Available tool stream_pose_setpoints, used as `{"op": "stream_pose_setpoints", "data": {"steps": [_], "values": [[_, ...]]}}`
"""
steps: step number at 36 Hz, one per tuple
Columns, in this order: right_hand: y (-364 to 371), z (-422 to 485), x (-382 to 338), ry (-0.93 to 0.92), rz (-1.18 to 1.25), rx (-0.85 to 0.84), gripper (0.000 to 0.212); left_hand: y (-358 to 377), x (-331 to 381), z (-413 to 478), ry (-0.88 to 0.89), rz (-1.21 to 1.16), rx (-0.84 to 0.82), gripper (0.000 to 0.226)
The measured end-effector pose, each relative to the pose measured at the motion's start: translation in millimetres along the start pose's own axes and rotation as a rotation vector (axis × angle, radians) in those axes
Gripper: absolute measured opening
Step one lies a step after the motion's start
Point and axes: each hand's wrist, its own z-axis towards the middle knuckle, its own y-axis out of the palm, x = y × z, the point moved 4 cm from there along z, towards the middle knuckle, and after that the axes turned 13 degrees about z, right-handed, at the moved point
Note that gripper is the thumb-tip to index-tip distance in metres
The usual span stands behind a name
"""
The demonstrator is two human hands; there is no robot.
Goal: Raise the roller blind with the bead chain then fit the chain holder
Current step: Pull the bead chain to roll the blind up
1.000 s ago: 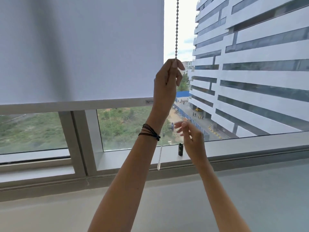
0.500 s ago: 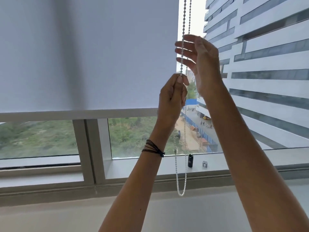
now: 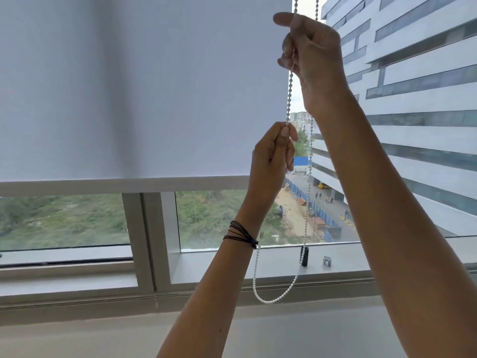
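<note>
A white roller blind covers most of the window, its bottom bar hanging a little above the sill. The white bead chain drops along the blind's right edge and loops low at the wall below the sill. My right hand is high up, closed around the front strand of the chain. My left hand, with dark bands at the wrist, pinches the same strand lower down. A small grey chain holder stands on the sill, right of a black cylindrical piece.
The grey window sill runs across below the glass. A vertical window frame post divides the panes at left. A pale wall surface lies under the sill. Outside stands a large white building.
My right hand rose from near the sill to high on the chain and closed on it. My left hand kept its pinch lower down. The chain's bottom loop now hangs in view.
</note>
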Motion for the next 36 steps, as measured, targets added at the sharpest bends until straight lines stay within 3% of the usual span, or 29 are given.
{"op": "stream_pose_setpoints", "data": {"steps": [14, 36], "values": [[-7.0, -3.0, 7.7, -0.076, -0.06, -0.047, 0.026, 3.3, -9.7, -8.9, -0.042, 0.006, -0.027, 0.031], [-34.0, -47.5, 56.7, -0.076, -0.192, 0.018, 0.026, 24.3, -60.0, -55.3, -0.189, 0.003, -0.061, 0.033]]}}
